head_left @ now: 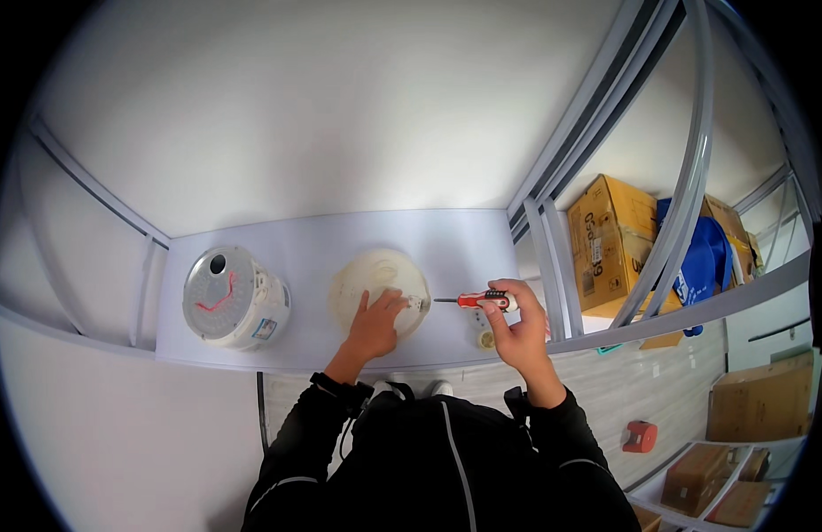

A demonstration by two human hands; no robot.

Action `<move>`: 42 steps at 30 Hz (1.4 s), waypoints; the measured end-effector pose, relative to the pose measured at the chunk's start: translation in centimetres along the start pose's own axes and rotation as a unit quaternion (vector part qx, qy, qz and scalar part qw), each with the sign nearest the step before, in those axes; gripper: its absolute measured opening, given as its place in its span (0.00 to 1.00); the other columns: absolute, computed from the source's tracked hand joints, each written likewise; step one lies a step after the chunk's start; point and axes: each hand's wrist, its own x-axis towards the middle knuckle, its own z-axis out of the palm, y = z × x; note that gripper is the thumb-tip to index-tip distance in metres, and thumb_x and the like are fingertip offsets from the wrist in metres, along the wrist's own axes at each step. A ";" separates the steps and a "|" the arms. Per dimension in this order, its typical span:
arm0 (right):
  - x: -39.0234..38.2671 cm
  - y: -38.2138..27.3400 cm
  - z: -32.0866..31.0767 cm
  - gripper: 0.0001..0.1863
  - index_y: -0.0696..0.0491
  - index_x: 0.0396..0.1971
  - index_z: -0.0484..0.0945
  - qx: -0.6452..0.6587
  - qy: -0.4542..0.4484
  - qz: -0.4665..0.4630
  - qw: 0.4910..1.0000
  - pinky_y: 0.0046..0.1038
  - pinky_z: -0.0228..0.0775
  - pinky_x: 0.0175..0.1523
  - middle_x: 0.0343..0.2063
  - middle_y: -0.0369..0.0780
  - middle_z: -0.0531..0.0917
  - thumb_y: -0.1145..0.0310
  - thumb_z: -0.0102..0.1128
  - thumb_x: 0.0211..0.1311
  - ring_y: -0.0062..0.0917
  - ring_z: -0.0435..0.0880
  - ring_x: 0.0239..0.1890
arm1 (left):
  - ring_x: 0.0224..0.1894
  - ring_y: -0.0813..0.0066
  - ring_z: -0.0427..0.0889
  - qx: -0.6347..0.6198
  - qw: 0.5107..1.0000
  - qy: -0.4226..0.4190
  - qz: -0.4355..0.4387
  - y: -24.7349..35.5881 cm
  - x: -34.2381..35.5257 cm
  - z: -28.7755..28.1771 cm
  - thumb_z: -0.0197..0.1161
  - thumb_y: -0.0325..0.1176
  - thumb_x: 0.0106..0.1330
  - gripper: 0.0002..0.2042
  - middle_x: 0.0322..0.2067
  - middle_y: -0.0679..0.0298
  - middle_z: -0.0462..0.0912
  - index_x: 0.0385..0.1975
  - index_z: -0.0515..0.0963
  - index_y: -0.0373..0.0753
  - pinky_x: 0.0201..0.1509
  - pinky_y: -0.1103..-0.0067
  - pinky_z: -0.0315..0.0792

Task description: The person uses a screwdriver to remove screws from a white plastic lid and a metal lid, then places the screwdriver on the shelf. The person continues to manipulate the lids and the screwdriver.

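Observation:
My left hand [375, 324] rests on a cream round disc [362, 284], thumb apart, fingertips touching a small pale piece [417, 302] at its right edge. My right hand [521, 332] grips a red, white and black screwdriver [472, 301], its shaft pointing left toward that edge, close to the piece. A small pale yellow round object [485, 339] lies below the screwdriver. On the left of the tabletop [322, 230] stands a white bucket [260, 315] with a metallic lid, a dark round opening and a red squiggle on top.
Metal frames [544, 266] border the tabletop. Beyond the right frame are cardboard boxes [610, 244] and a blue bag [704, 257]. A red stool [640, 436] stands on the floor at lower right, near a large carton [757, 399] and shelved boxes [695, 474].

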 end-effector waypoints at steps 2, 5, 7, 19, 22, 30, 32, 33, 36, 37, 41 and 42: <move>0.0 0.1 0.3 0.16 0.58 0.50 0.81 0.008 -0.007 -0.006 1.000 0.37 0.77 0.56 0.46 0.49 0.86 0.74 0.73 0.64 0.43 0.86 0.48 | 0.71 0.64 0.71 -0.033 0.999 0.013 -0.006 0.0 0.1 -0.1 0.73 0.42 0.63 0.30 0.63 0.64 0.76 0.66 0.75 0.43 0.83 0.51 0.49; -0.1 -0.2 0.7 0.17 0.57 0.50 0.81 -0.014 -0.042 -0.040 0.998 0.38 0.78 0.54 0.47 0.48 0.86 0.75 0.73 0.63 0.45 0.85 0.48 | 0.65 0.62 0.76 -0.122 0.991 0.011 -0.062 1.5 1.0 -1.0 0.72 0.43 0.64 0.26 0.58 0.63 0.80 0.60 0.77 0.42 0.83 0.52 0.51; -0.1 -0.4 1.3 0.17 0.57 0.50 0.81 -0.018 -0.069 -0.055 0.996 0.39 0.78 0.54 0.46 0.48 0.86 0.75 0.73 0.62 0.46 0.85 0.48 | 0.61 0.63 0.79 -0.123 0.991 0.026 -0.054 1.9 0.8 -0.7 0.73 0.44 0.64 0.24 0.55 0.64 0.80 0.58 0.80 0.43 0.83 0.53 0.53; 0.1 0.7 3.8 0.18 0.56 0.50 0.80 -0.036 -0.146 -0.075 0.986 0.40 0.79 0.52 0.46 0.46 0.86 0.72 0.74 0.63 0.46 0.85 0.48 | 0.55 0.62 0.83 -0.208 0.976 0.053 -0.030 1.2 0.1 0.4 0.77 0.40 0.60 0.14 0.51 0.65 0.83 0.45 0.90 0.46 0.80 0.54 0.60; 0.1 0.6 4.2 0.17 0.56 0.49 0.80 -0.037 -0.149 -0.081 0.985 0.40 0.79 0.51 0.46 0.46 0.86 0.71 0.74 0.62 0.46 0.84 0.47 | 0.55 0.62 0.83 -0.213 0.975 0.055 -0.021 0.9 0.1 0.6 0.77 0.39 0.60 0.14 0.51 0.65 0.83 0.45 0.91 0.46 0.80 0.55 0.60; 0.1 0.5 4.7 0.17 0.56 0.49 0.80 -0.063 -0.154 -0.086 0.982 0.41 0.79 0.50 0.45 0.46 0.86 0.70 0.74 0.62 0.47 0.85 0.46 | 0.62 0.58 0.80 -0.187 0.981 0.060 -0.001 0.7 0.1 0.6 0.79 0.39 0.57 0.16 0.50 0.62 0.84 0.45 0.91 0.45 0.68 0.65 0.72; 0.0 0.7 4.6 0.19 0.56 0.51 0.80 -0.072 -0.160 -0.085 0.981 0.41 0.79 0.52 0.46 0.47 0.86 0.72 0.74 0.63 0.48 0.85 0.48 | 0.60 0.57 0.80 -0.188 0.981 0.056 -0.001 1.0 0.3 0.2 0.79 0.39 0.56 0.16 0.50 0.62 0.84 0.45 0.91 0.44 0.67 0.66 0.73; 0.1 0.6 4.7 0.18 0.56 0.50 0.80 -0.071 -0.159 -0.093 0.980 0.42 0.79 0.51 0.46 0.47 0.86 0.71 0.74 0.63 0.47 0.85 0.47 | 0.60 0.58 0.81 -0.191 0.980 0.051 -0.007 0.9 0.3 0.4 0.79 0.39 0.56 0.16 0.50 0.62 0.84 0.44 0.91 0.44 0.67 0.66 0.72; 0.5 0.2 4.8 0.16 0.56 0.49 0.80 -0.075 -0.164 -0.118 0.977 0.42 0.77 0.50 0.45 0.46 0.85 0.70 0.72 0.64 0.47 0.84 0.46 | 0.59 0.59 0.81 -0.201 0.979 0.039 -0.018 0.6 0.4 0.8 0.80 0.39 0.55 0.16 0.49 0.63 0.84 0.44 0.91 0.44 0.68 0.65 0.71; 0.6 0.2 4.7 0.16 0.56 0.50 0.80 -0.079 -0.171 -0.127 0.974 0.42 0.77 0.50 0.46 0.46 0.85 0.70 0.72 0.64 0.47 0.84 0.46 | 0.59 0.59 0.81 -0.204 0.978 0.035 -0.020 0.6 0.4 0.8 0.80 0.40 0.55 0.16 0.49 0.63 0.84 0.44 0.91 0.45 0.69 0.65 0.70; 1.5 -0.6 4.7 0.18 0.54 0.53 0.80 -0.116 -0.195 -0.162 0.960 0.42 0.78 0.48 0.47 0.46 0.83 0.69 0.71 0.65 0.47 0.84 0.44 | 0.59 0.61 0.81 -0.197 0.980 0.035 -0.008 0.3 0.6 1.1 0.80 0.40 0.55 0.16 0.49 0.64 0.84 0.44 0.91 0.45 0.73 0.62 0.68; 1.6 -1.1 4.7 0.19 0.53 0.53 0.81 -0.130 -0.200 -0.133 0.962 0.41 0.78 0.47 0.46 0.46 0.83 0.69 0.73 0.64 0.45 0.84 0.43 | 0.59 0.61 0.82 -0.197 0.980 0.032 -0.008 0.4 0.7 1.0 0.80 0.40 0.55 0.16 0.50 0.64 0.84 0.43 0.91 0.45 0.74 0.61 0.66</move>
